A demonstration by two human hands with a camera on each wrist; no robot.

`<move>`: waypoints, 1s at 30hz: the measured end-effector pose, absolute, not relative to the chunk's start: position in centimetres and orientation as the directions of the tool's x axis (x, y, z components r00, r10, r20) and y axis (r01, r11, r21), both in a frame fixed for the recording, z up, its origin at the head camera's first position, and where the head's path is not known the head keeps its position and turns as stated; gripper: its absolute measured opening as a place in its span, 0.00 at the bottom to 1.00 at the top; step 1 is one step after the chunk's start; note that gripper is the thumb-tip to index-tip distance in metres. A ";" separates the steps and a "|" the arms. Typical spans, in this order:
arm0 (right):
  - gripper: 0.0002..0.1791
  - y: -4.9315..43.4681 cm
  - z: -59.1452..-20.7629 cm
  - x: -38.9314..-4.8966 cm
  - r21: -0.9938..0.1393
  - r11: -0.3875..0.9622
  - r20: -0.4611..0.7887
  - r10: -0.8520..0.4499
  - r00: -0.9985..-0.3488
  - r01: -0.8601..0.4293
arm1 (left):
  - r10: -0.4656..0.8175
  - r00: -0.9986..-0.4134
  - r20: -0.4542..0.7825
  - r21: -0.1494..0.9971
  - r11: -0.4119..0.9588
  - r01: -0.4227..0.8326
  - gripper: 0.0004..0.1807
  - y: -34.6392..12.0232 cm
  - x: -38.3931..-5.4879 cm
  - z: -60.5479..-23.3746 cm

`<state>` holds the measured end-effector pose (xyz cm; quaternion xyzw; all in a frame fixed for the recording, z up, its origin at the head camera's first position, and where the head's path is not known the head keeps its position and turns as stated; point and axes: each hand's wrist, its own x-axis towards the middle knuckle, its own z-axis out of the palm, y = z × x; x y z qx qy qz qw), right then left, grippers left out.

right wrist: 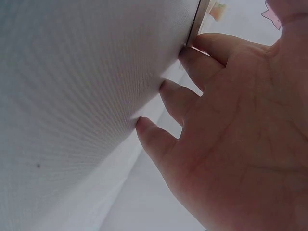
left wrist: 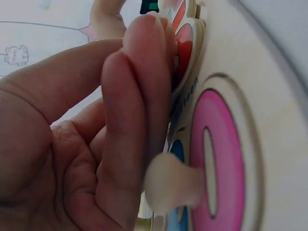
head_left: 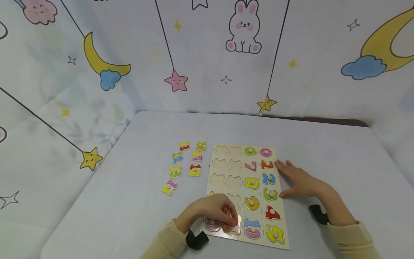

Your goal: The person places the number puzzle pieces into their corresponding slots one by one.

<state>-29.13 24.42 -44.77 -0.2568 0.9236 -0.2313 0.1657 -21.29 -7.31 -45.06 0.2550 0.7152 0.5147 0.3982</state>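
My left hand [head_left: 215, 210] pinches a red and pink number piece [head_left: 237, 226] at the bottom of the wooden number board's [head_left: 257, 242] third column from the right. In the left wrist view the number piece [left wrist: 184, 48] is partly hidden behind the fingertips, close against the board. Beside it sits a pink and blue 20 piece [head_left: 212, 225] with a round wooden knob [left wrist: 168, 185]. My right hand [head_left: 302, 181] lies with fingers spread along the board's right edge. In the right wrist view its fingertips [right wrist: 166, 86] rest on the white cloth and at the board's side.
Several loose number pieces lie left of the board, among them an 18 [head_left: 195, 170], a 13 [head_left: 175, 172] and a 14 [head_left: 169, 187]. The board's two right columns hold pieces 0 to 10. Bare recesses [head_left: 220, 165] show at its upper left. A patterned cloth wall [head_left: 207, 97] stands behind.
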 end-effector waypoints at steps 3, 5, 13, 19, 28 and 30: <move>0.61 24.4 -44.7 -29.2 -0.512 0.761 -0.189 -0.552 -0.812 -0.398 | 0.753 -0.564 -0.340 0.931 0.352 -0.091 0.04 -7.3 -20.8 -44.8; 0.61 24.5 -44.7 -29.2 -0.510 0.761 -0.189 -0.554 -0.811 -0.401 | 0.735 -0.578 -0.355 0.925 0.367 -0.100 0.04 -7.2 -20.5 -44.8; 0.61 24.6 -45.0 -29.3 -0.510 0.763 -0.189 -0.550 -0.814 -0.397 | 0.735 -0.588 -0.337 0.931 0.352 -0.093 0.03 -7.6 -20.0 -44.7; 0.61 24.5 -44.9 -29.1 -0.516 0.758 -0.184 -0.553 -0.813 -0.399 | 0.751 -0.627 -0.208 0.958 0.285 0.024 0.07 -11.7 -21.9 -43.7; 0.61 24.4 -44.7 -29.1 -0.513 0.759 -0.186 -0.554 -0.812 -0.400 | 0.497 -0.836 -0.233 0.892 0.451 0.019 0.12 -24.4 -23.1 -42.5; 0.61 24.4 -44.7 -29.1 -0.512 0.760 -0.187 -0.553 -0.812 -0.400 | 0.498 -0.828 -0.256 0.881 0.472 0.011 0.14 -26.0 -23.2 -42.9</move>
